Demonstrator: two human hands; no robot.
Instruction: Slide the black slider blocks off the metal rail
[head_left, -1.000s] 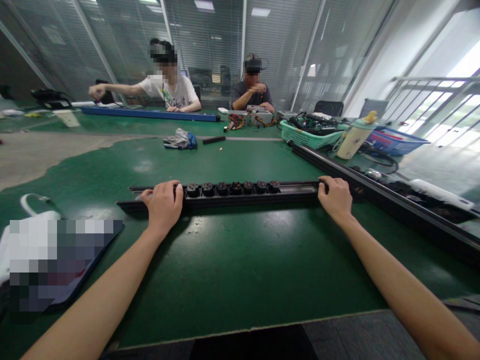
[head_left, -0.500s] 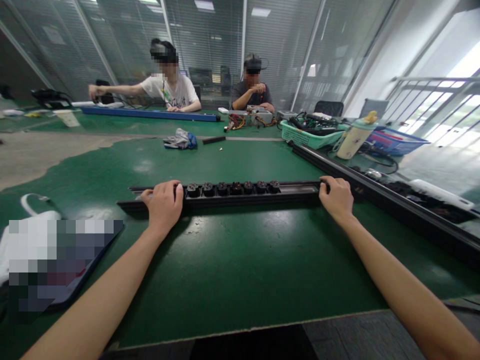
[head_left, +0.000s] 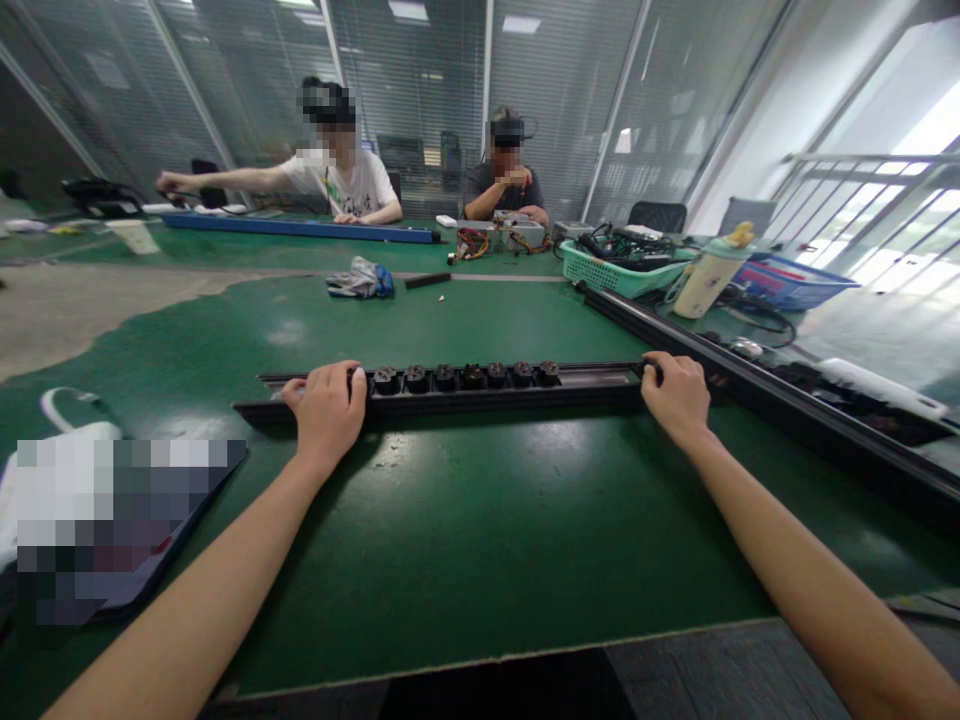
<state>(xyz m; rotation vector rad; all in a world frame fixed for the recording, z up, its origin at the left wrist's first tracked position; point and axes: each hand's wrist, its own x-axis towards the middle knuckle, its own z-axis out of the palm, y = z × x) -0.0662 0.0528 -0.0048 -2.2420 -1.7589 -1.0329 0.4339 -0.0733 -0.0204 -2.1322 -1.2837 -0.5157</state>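
A long black power strip housing (head_left: pixel 480 402) lies crosswise on the green table in front of me. Several round black socket modules (head_left: pixel 496 375) sit in a row in its channel, and bare channel shows to the right of them. My left hand (head_left: pixel 328 410) is closed over the housing left of the row, its fingers wrapped over the far side. At the right end my right hand (head_left: pixel 676 396) grips the housing, thumb and fingers curled around it. Part of the housing is hidden under each hand.
A longer black rail (head_left: pixel 780 395) runs diagonally on the right. Behind it stand a green basket (head_left: pixel 622 275) of parts and a cream bottle (head_left: pixel 701 280). Gloves (head_left: pixel 361 279) and a short black bar (head_left: pixel 428 281) lie ahead. Two people (head_left: pixel 352 185) sit opposite, near a blue bar (head_left: pixel 300 229).
My right hand has shifted very slightly to the right at the housing's end. My left hand and the housing stay in place. One person opposite has moved an outstretched arm further left.
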